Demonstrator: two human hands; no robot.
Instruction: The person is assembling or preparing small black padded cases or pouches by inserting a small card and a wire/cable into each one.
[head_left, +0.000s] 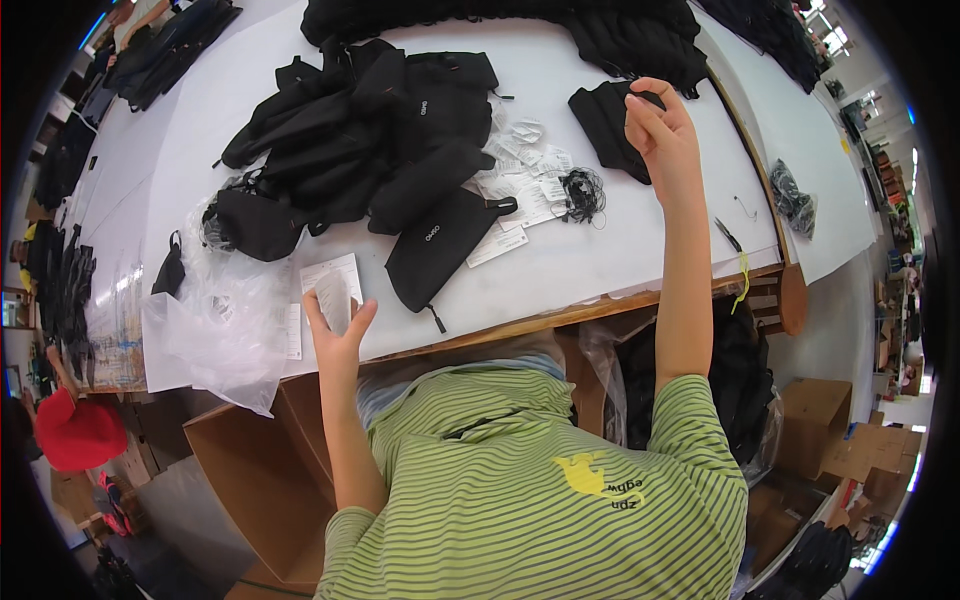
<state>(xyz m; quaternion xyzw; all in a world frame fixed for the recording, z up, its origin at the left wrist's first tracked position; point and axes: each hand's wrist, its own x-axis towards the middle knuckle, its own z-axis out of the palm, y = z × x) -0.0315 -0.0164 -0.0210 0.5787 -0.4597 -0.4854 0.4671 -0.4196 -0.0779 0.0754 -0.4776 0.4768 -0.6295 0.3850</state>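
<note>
My left hand point(339, 325) is at the table's near edge, thumb and forefinger on either side of a small white paper tag point(334, 300). Under that tag lies a stack of white printed cards point(345, 268). Raised on the far right, my right hand point(665, 140) has its fingers curled in a pinch; anything between the fingertips is too small to make out. Beside and behind it lies a folded black fabric piece point(603, 125). Between my hands a black zippered pouch point(430, 250) lies flat, its zip pull toward me.
A heap of black pouches point(340, 150) covers the table's middle left. Loose white labels point(525, 150) and tangled black cords point(582, 195) lie right of it. A clear plastic bag point(225, 335) drapes over the front edge. Thread snips point(728, 235) lie at the right; cardboard boxes point(255, 470) stand below.
</note>
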